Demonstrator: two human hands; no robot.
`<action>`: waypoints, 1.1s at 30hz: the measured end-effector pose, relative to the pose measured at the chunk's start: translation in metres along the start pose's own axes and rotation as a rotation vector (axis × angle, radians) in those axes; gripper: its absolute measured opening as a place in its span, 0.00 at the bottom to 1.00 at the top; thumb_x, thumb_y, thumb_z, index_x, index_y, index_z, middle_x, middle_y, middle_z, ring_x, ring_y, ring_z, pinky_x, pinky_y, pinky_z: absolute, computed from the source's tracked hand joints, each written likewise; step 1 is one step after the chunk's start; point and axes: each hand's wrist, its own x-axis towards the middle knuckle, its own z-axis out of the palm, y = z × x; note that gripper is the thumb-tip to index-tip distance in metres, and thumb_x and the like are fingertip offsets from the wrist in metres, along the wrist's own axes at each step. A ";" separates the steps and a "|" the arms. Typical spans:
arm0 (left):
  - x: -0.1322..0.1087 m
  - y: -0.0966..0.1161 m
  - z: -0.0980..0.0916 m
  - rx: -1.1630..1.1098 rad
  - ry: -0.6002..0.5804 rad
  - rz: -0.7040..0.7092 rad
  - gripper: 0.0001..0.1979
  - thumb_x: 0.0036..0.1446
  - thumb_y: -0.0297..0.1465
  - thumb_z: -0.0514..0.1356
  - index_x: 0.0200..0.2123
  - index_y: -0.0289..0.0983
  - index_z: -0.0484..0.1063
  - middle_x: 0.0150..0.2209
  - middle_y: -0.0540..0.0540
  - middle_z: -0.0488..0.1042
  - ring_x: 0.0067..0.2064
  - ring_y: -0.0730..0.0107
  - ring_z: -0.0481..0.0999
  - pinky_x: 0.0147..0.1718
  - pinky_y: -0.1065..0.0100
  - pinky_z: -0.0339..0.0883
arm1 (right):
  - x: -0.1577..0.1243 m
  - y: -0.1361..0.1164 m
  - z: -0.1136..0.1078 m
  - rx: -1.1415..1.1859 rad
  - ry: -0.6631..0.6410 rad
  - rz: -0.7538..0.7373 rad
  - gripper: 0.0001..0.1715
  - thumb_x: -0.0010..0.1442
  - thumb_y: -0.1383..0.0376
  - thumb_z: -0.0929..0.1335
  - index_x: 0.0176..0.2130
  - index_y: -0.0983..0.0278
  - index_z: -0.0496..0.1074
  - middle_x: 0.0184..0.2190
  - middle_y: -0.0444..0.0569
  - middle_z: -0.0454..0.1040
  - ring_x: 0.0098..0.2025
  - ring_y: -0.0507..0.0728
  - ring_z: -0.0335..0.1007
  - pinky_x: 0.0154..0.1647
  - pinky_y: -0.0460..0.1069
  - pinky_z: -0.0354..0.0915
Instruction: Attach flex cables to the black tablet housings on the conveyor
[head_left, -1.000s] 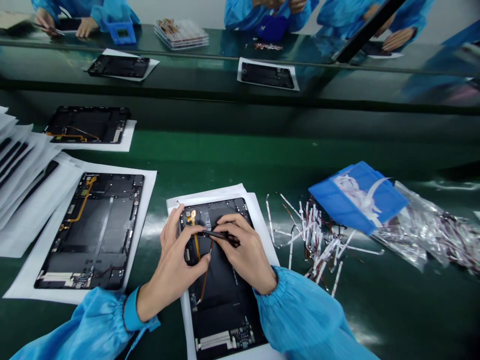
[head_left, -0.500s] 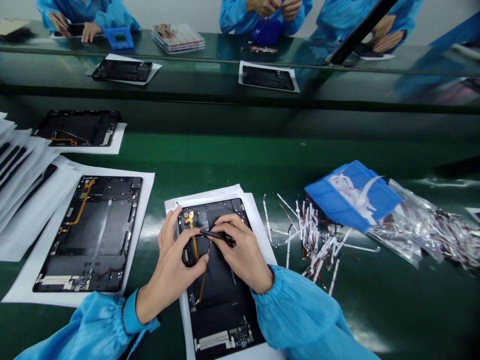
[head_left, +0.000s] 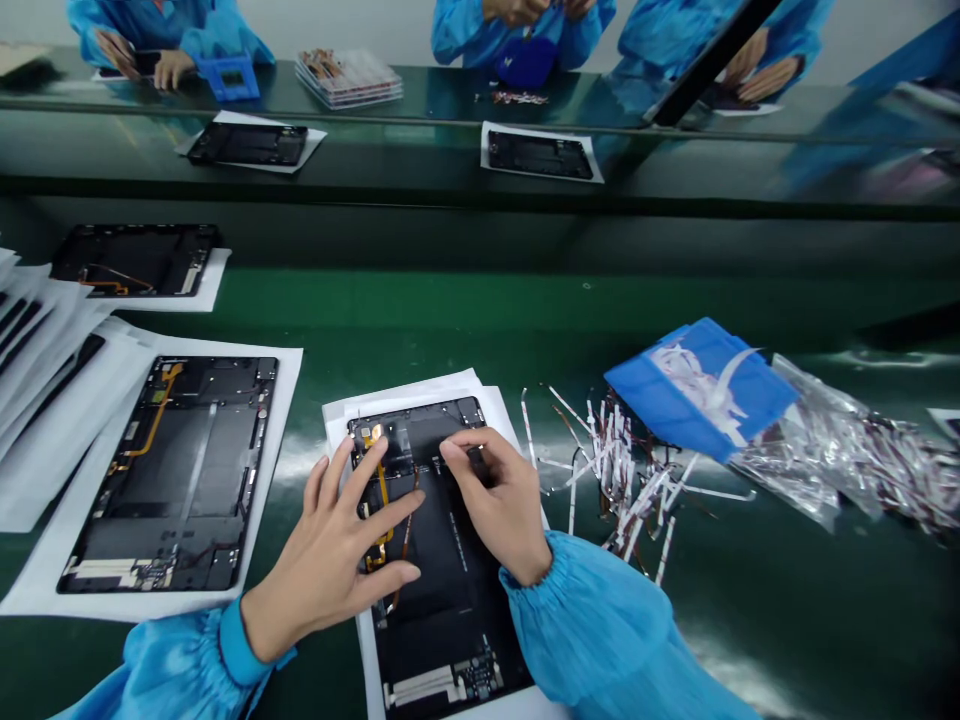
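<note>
A black tablet back housing [head_left: 427,640] lies on white paper in front of me, with an orange flex cable [head_left: 384,484] along its left side. My left hand [head_left: 341,545] is open over that side, its spread fingertips resting on or just above the cable area. A thin brown cable [head_left: 406,535] runs beneath its index finger and thumb. My right hand [head_left: 501,495] is curled over the upper right of the housing, closed round black tweezers [head_left: 478,462]; their tips are hidden.
At left lie another tablet housing [head_left: 176,480] and a stack of white sheets [head_left: 45,400]. To the right are loose white cable strips [head_left: 622,480], a blue tray [head_left: 701,385] and plastic bags [head_left: 847,450]. Co-workers' hands [head_left: 176,68] show across the raised glass shelf.
My left hand has let go of the black tweezers and spread its fingers lower over the housing. My right hand has drawn back slightly right with the tweezers.
</note>
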 end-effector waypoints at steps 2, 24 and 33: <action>0.003 0.000 0.001 -0.007 -0.011 -0.006 0.31 0.62 0.44 0.60 0.67 0.52 0.59 0.74 0.45 0.28 0.71 0.27 0.36 0.61 0.28 0.44 | 0.000 -0.001 0.000 0.000 0.002 0.003 0.03 0.62 0.66 0.69 0.34 0.61 0.73 0.27 0.41 0.75 0.28 0.50 0.71 0.28 0.43 0.67; 0.016 -0.010 0.009 -0.134 0.078 -0.121 0.27 0.71 0.36 0.47 0.70 0.42 0.47 0.73 0.43 0.42 0.74 0.50 0.33 0.69 0.41 0.40 | -0.090 -0.026 -0.024 -0.920 -0.699 -0.716 0.25 0.65 0.74 0.60 0.60 0.74 0.68 0.60 0.55 0.70 0.32 0.54 0.78 0.30 0.50 0.72; 0.014 -0.011 0.011 -0.138 0.119 -0.122 0.28 0.70 0.37 0.50 0.69 0.40 0.50 0.72 0.40 0.46 0.73 0.49 0.37 0.68 0.41 0.42 | -0.112 -0.033 -0.024 -0.958 -0.697 -0.818 0.24 0.64 0.76 0.61 0.58 0.75 0.70 0.57 0.57 0.74 0.30 0.54 0.75 0.29 0.51 0.71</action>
